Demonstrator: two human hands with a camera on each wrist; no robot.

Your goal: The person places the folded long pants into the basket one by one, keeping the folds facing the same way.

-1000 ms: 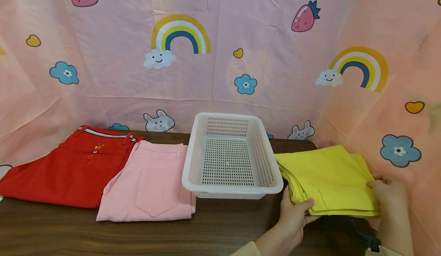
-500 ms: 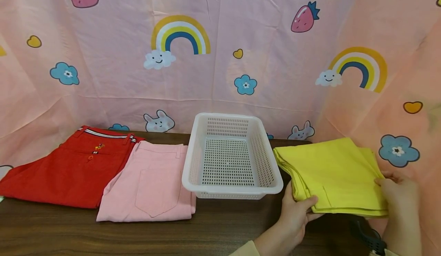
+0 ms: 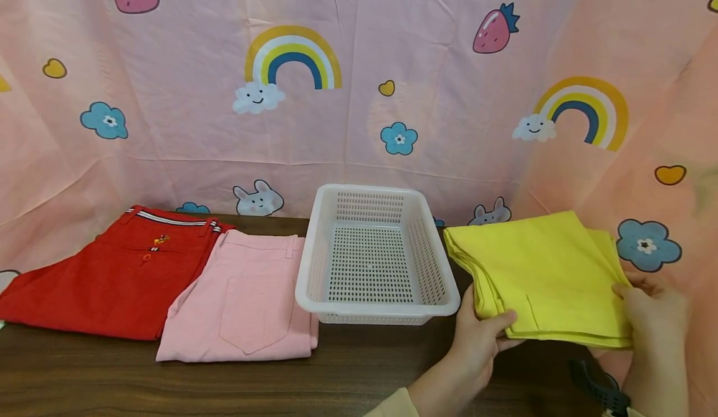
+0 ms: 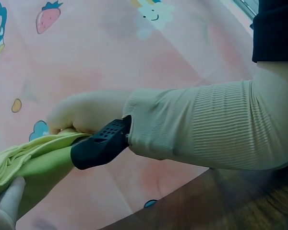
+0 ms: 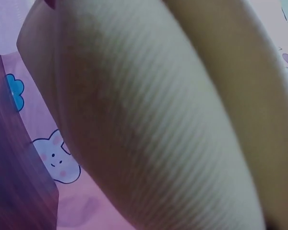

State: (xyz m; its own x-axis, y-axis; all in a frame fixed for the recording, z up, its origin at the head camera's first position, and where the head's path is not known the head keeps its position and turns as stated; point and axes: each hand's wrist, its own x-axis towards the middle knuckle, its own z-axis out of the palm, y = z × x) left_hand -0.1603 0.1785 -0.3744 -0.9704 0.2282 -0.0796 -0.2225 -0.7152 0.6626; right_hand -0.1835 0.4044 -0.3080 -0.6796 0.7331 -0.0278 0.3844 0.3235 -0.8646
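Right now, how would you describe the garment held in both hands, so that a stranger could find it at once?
Find the white basket in the middle of the dark table. Directly right of it, the left hand and right hand grip the folded yellow trousers. They alone are yellow and lifted.

Dark wooden table (image 3: 168, 386), pink cartoon backdrop (image 3: 437, 74) — rainbows, strawberries, bunnies

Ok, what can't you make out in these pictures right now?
- Right wrist view: a ribbed sleeve fills the frame, hiding the right hand and the yellow folded garment.
- Left wrist view: the left hand is cut off by the corner.
- Head view: the fingers under the garment are hidden by it.
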